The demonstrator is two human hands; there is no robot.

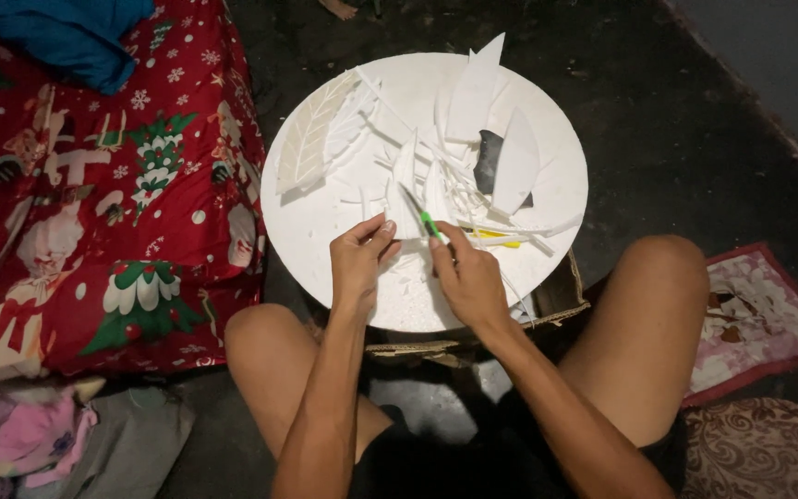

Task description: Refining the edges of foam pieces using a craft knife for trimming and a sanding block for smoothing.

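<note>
The left hand point(359, 263) pinches a white foam piece point(405, 199) on the round white board point(325, 231). The right hand point(469, 277) grips a green knife point(425, 219) against it. Foam offcuts point(473, 199), a carved leaf point(311, 139) and a dark scrap point(489, 159) crowd the board; a red printed blanket point(94, 203) lies alongside.

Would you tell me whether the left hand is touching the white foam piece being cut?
Touching: the head view shows the left hand pinching the white foam piece between thumb and fingertips.

White foam pieces point(473, 92), green-handled knife point(429, 225), red festive-patterned blanket point(94, 185).
</note>
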